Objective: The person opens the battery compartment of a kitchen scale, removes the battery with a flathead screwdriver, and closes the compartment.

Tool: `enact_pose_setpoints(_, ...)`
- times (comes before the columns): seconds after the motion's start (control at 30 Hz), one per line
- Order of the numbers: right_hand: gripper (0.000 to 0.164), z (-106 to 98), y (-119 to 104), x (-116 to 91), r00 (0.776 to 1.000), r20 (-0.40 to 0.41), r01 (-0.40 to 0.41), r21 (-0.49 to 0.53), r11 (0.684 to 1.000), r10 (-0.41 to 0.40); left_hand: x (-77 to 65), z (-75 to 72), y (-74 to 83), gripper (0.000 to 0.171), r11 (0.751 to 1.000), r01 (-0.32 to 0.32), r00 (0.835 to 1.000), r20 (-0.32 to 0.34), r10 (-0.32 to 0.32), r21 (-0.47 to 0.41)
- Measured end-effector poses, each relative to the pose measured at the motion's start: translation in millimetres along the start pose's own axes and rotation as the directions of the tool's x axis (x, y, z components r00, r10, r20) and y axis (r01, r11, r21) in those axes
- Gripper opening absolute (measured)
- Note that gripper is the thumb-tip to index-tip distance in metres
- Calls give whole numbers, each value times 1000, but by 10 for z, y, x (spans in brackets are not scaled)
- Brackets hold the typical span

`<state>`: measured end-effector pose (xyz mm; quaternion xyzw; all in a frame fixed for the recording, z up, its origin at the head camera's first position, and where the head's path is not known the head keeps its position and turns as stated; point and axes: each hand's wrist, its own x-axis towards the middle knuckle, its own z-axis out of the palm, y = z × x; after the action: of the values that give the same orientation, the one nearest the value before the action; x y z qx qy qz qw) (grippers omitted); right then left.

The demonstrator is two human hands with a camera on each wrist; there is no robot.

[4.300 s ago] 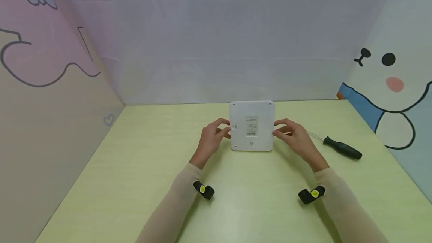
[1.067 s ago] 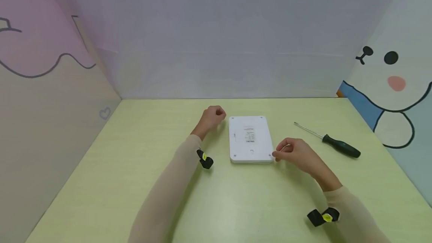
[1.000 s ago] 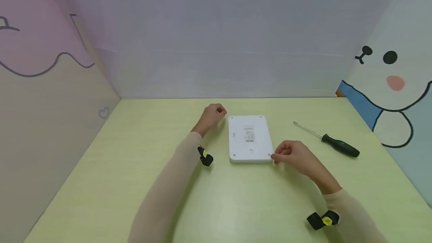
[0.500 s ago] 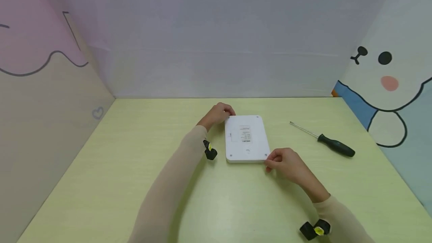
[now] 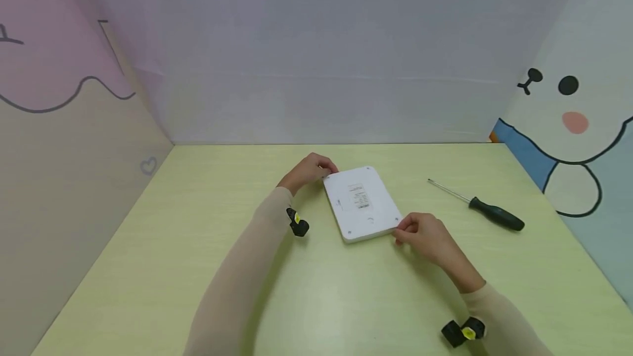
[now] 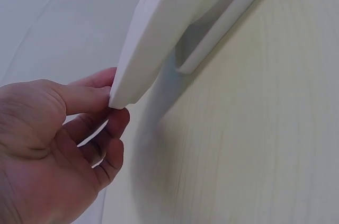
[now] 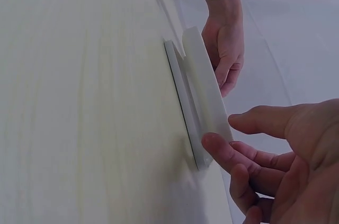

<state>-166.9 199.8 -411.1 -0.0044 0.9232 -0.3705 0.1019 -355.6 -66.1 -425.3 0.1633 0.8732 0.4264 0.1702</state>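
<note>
A flat white device [image 5: 363, 202] with rounded corners lies underside up, turned at a slant, showing a printed label and corner screw holes. My left hand [image 5: 310, 172] pinches its far left corner; in the left wrist view the thumb and forefinger hold the white edge [image 6: 140, 54]. My right hand [image 5: 422, 235] pinches the near right corner, and in the right wrist view thumb and fingers meet on either side of its edge [image 7: 209, 89]. A thinner part [image 7: 185, 105] shows under the main body, close to the table, with a gap between them. The device's front side is hidden.
A screwdriver [image 5: 496, 217] with a dark green handle lies on the table [image 5: 316, 301] to the right, its tip pointing to the back left. A white back wall [image 5: 316, 59] and cartoon-printed side panels [image 5: 573, 174] enclose the table.
The device was held upright at first, then laid down. Both hands have since taken hold of opposite corners, and it has turned counterclockwise. The screwdriver stays in place.
</note>
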Motion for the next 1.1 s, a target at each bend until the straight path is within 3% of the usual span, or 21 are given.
enact_pose_setpoints(0.47,45,-11,102,89,999,-42,0,-15,1000,0,-175,-143,-170,27,999,-32,994,102,29,22)
enact_pose_setpoints(0.77,70,1,137,172,1000,-32,-2,-9,1000,2,-277,-179,-256,33,996,-86,989,121,83,21)
enact_pose_setpoints(1.1,79,-44,182,281,997,-1,75,-56,996,-75,-373,-209,-320,36,995,-102,984,147,100,6)
